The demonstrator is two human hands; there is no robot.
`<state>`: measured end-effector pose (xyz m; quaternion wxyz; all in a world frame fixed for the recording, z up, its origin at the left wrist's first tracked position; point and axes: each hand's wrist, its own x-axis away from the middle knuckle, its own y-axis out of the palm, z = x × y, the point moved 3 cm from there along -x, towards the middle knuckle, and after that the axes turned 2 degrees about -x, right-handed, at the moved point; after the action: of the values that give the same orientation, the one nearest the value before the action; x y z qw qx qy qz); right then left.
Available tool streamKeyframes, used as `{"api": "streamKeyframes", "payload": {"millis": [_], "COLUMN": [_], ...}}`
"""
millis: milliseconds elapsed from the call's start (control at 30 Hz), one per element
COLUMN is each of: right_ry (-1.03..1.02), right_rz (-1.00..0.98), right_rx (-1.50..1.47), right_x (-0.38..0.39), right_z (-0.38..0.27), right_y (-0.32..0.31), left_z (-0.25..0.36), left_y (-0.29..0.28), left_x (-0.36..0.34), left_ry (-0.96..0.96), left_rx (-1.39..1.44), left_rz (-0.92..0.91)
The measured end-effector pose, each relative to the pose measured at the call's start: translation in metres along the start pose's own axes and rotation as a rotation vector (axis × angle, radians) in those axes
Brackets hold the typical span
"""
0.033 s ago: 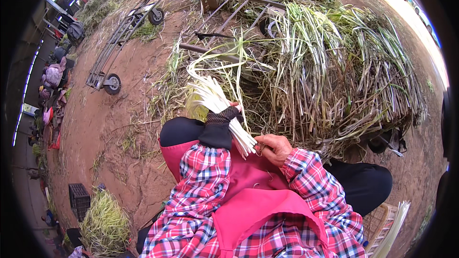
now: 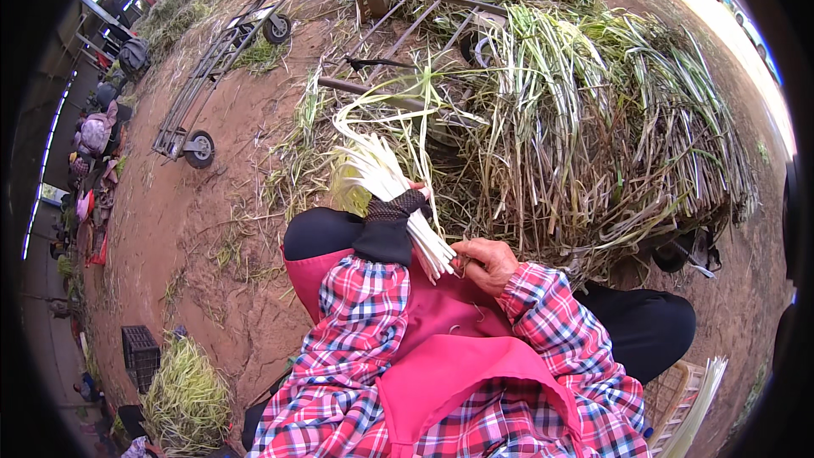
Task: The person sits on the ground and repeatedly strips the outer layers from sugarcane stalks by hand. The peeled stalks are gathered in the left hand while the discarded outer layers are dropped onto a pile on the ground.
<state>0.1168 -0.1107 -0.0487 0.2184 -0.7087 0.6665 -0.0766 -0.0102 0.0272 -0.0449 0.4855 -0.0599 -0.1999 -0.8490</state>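
In front of my lap, my left hand (image 2: 397,206) wears a dark mesh glove and is wrapped round a bunch of white stalks (image 2: 377,168). The stalks slant, with their cut ends pointing down toward my right hand and long yellow-green leaves trailing at the far end. My bare right hand (image 2: 489,265) is closed, finger and thumb together close beside the cut ends. Something small and thin seems to be in its fingers, too small to make out. Below both hands lies my pink apron (image 2: 449,314), with a few thin scraps on it.
A large heap of long green and dried stalks (image 2: 585,127) lies on a metal cart frame (image 2: 407,34) ahead right. Another two-wheeled cart (image 2: 225,68) stands far left. A leafy pile (image 2: 186,394) and black crate (image 2: 140,352) sit near left, a basket (image 2: 670,394) near right.
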Motion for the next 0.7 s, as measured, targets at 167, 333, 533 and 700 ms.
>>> {"api": "streamKeyframes", "payload": {"millis": [167,333,533,700], "right_ry": [0.355,0.428,0.364,0.318], "right_rz": [-0.039,0.272,0.424,0.555], "right_rx": [-0.435,-0.693,-0.687,-0.21], "right_x": [-0.011,-0.057,-0.069,-0.03], "right_z": [0.007,0.01,0.02,0.045], "right_y": [-0.016,-0.025,-0.01,-0.031], "left_z": [-0.001,-0.006,-0.01,-0.001], "left_y": [0.002,0.009,0.012,0.015], "left_x": [0.006,0.006,0.01,0.013], "left_ry": [0.007,-0.006,-0.037,-0.02], "left_rx": [0.102,0.013,0.125,0.444], "left_rz": [0.053,-0.035,0.013,0.144]}}
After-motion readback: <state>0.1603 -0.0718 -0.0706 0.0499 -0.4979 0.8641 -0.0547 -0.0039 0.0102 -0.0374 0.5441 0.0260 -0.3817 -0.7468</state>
